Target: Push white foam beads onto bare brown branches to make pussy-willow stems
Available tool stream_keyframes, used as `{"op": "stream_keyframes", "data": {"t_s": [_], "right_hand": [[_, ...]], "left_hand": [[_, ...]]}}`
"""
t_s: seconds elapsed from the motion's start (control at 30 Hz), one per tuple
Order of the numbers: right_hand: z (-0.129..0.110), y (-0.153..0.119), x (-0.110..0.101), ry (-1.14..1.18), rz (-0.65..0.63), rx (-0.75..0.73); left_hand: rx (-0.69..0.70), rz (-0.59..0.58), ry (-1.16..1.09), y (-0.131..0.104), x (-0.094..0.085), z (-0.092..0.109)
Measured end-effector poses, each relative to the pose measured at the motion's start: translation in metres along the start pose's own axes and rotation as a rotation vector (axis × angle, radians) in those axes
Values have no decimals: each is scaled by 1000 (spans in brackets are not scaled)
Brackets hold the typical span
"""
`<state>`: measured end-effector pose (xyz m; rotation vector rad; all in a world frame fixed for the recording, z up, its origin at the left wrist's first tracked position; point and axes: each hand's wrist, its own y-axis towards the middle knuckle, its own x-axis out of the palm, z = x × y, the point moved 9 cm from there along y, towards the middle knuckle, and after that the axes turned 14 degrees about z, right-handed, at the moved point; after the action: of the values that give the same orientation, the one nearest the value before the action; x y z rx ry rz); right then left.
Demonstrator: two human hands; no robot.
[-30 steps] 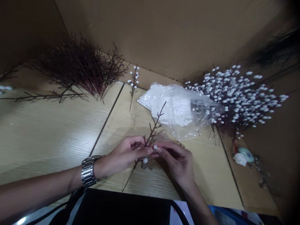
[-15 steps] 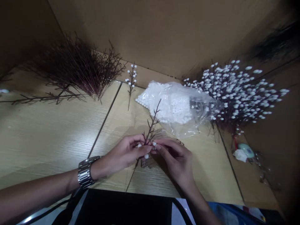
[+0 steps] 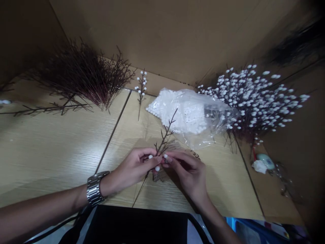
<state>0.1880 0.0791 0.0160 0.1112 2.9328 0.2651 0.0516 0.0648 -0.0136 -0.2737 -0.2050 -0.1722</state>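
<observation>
My left hand [image 3: 142,164] is closed on the stem of a brown twig [image 3: 166,134], whose bare upper branches point up and to the right. Two white berries show on its lower part, beside my fingers. Close against the stem, my right hand [image 3: 189,169] pinches another white berry [image 3: 166,156] between thumb and forefinger. Beyond the twig lies a clear plastic bag [image 3: 188,115] full of white berries. A small, finished-looking sprig [image 3: 141,84] with white berries rests left of the bag.
A heap of bare brown twigs [image 3: 88,74] lies at the back left, with a loose twig [image 3: 48,109] in front. Many white-berried stems [image 3: 254,98] are piled at the right, near a pale green object [image 3: 266,161]. A cardboard wall [image 3: 162,40] stands behind.
The twig's lower end has shifted slightly left, and the view has moved a little. Both hands keep nearly the same pose, with the berry still pinched in my right hand.
</observation>
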Motion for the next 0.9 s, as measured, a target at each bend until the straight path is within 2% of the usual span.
{"op": "stream_keyframes", "data": {"t_s": [0.33, 0.53, 0.63, 0.7, 0.77, 0.87, 0.9], "right_hand": [[-5, 1, 0, -21, 7, -69], [3, -6, 4, 11, -21, -1], [5, -1, -9, 39, -6, 71], [0, 18, -28, -22, 40, 50], [-12, 51, -46, -208, 76, -84], [-21, 109, -51, -738, 28, -364], [-15, 128, -48, -802, -7, -375]], "left_hand": [[15, 56, -33, 2, -2, 4], [33, 62, -14, 2, -2, 5], [29, 65, -7, 1, -3, 4], [12, 55, -16, 1, -3, 1], [3, 36, -16, 1, -2, -2], [15, 18, 1, 1, -1, -3], [18, 18, 3, 1, -1, -2]]}}
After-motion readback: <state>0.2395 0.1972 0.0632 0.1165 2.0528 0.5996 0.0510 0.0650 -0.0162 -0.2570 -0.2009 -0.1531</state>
